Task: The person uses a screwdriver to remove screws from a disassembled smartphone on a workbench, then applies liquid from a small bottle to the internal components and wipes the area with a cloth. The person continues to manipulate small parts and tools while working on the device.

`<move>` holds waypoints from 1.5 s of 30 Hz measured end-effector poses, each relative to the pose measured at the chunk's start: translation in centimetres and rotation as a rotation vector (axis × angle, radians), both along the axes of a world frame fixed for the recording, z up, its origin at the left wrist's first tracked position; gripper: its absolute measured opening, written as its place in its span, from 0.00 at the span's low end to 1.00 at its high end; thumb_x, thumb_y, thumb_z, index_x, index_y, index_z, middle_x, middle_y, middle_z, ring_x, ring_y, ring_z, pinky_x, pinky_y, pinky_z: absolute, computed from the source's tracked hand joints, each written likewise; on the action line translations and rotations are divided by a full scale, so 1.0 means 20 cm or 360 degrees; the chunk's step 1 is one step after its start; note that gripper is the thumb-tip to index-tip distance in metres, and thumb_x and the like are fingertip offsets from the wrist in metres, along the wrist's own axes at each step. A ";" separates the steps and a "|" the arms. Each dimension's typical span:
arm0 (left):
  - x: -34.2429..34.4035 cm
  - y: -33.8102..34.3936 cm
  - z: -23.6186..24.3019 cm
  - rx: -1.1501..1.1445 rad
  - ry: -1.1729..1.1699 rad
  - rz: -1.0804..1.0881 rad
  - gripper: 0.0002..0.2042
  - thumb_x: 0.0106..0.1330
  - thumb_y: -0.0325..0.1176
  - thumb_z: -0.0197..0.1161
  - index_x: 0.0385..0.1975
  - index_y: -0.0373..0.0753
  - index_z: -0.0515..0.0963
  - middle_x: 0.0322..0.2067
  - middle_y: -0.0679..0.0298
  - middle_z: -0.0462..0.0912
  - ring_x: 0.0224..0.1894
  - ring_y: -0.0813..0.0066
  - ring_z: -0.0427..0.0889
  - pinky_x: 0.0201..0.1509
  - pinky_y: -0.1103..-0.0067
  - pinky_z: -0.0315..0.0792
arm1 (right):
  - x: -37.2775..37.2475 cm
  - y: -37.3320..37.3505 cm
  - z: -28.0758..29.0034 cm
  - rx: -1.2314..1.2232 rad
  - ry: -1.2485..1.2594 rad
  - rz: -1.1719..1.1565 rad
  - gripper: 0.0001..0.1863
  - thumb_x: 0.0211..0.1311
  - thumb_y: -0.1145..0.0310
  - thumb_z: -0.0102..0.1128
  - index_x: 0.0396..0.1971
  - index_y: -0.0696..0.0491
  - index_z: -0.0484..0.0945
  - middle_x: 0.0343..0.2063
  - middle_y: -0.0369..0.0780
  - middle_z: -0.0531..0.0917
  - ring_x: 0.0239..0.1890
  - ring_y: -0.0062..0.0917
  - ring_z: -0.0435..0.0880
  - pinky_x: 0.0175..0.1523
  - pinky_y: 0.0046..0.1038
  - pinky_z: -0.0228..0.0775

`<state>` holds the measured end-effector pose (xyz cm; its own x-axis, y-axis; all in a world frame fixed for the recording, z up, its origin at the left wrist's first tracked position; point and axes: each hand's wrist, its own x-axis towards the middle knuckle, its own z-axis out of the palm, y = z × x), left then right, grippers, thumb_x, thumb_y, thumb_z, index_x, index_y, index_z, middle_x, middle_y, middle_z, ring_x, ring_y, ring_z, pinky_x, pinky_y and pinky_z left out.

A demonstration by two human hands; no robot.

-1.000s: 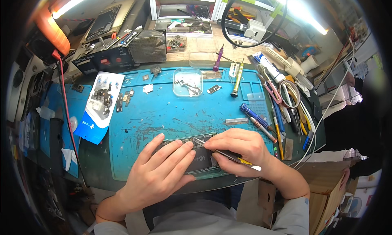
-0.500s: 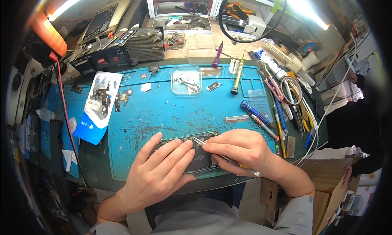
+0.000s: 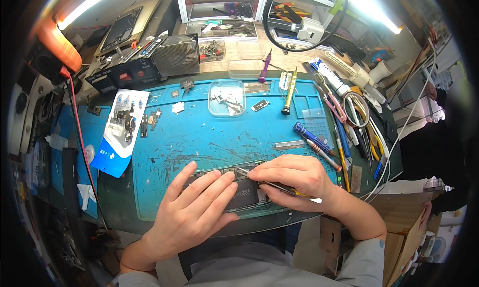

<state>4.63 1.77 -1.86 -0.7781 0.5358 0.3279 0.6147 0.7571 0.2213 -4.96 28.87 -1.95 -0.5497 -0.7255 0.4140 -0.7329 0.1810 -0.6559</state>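
An opened phone [image 3: 244,192] with its dark battery and inner parts showing lies near the front edge of the blue work mat [image 3: 174,137]. My left hand [image 3: 194,217] rests over the phone's left part, fingers stretched out and slightly spread, hiding that side. My right hand [image 3: 299,177] pinches a pair of tweezers [image 3: 242,172], whose tips reach down to the phone's upper inner parts beside my left fingertips. Below the right hand, the tool's dark and yellow rear part ends in a white tip. Whether the tweezers grip a small part cannot be made out.
Beyond the phone stand a clear plastic box [image 3: 227,98] of small parts and a yellow-green screwdriver [image 3: 289,90]. A blue screwdriver [image 3: 313,137] and several pliers and tools lie to the right. A white-and-blue parts packet [image 3: 119,132] lies left. A person in dark clothing [image 3: 424,152] is at far right.
The right hand has shifted very slightly, and the rear end of the tweezers has swung up and a little to the right. My left hand stays in place over the phone.
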 end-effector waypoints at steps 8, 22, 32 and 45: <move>0.00 0.00 0.00 0.0004 -0.0001 0.0002 0.27 0.65 0.46 0.76 0.60 0.38 0.85 0.63 0.61 0.86 0.67 0.65 0.82 0.81 0.53 0.65 | -0.01 0.01 -0.01 -0.0021 -0.0069 -0.0004 0.18 0.59 0.82 0.74 0.51 0.60 0.89 0.45 0.48 0.93 0.45 0.39 0.95 0.49 0.34 0.87; 0.00 0.00 -0.01 -0.0011 -0.0002 0.0019 0.27 0.65 0.47 0.75 0.60 0.39 0.85 0.63 0.63 0.86 0.68 0.66 0.82 0.81 0.53 0.64 | 0.01 0.00 -0.02 -0.0018 0.0116 -0.0022 0.18 0.57 0.81 0.75 0.49 0.59 0.89 0.45 0.46 0.93 0.44 0.36 0.95 0.45 0.32 0.87; 0.00 0.00 -0.01 -0.0016 -0.0007 0.0020 0.27 0.65 0.47 0.76 0.61 0.39 0.85 0.63 0.63 0.86 0.68 0.67 0.82 0.81 0.53 0.64 | 0.06 -0.01 -0.04 0.0068 0.0607 -0.0078 0.18 0.54 0.76 0.74 0.48 0.58 0.89 0.44 0.41 0.92 0.41 0.31 0.94 0.43 0.30 0.87; 0.01 0.00 -0.01 -0.0020 0.0005 0.0025 0.27 0.65 0.48 0.76 0.61 0.40 0.85 0.63 0.63 0.86 0.68 0.68 0.82 0.82 0.53 0.63 | 0.11 -0.02 0.00 0.0222 0.0758 -0.0039 0.19 0.60 0.72 0.71 0.50 0.63 0.88 0.49 0.46 0.90 0.45 0.32 0.93 0.45 0.29 0.86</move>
<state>4.73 1.75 -2.00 -0.7855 0.5274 0.3238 0.6032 0.7694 0.2100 -2.82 28.45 -2.03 -0.3407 -0.7812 0.5231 -0.9396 0.2642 -0.2174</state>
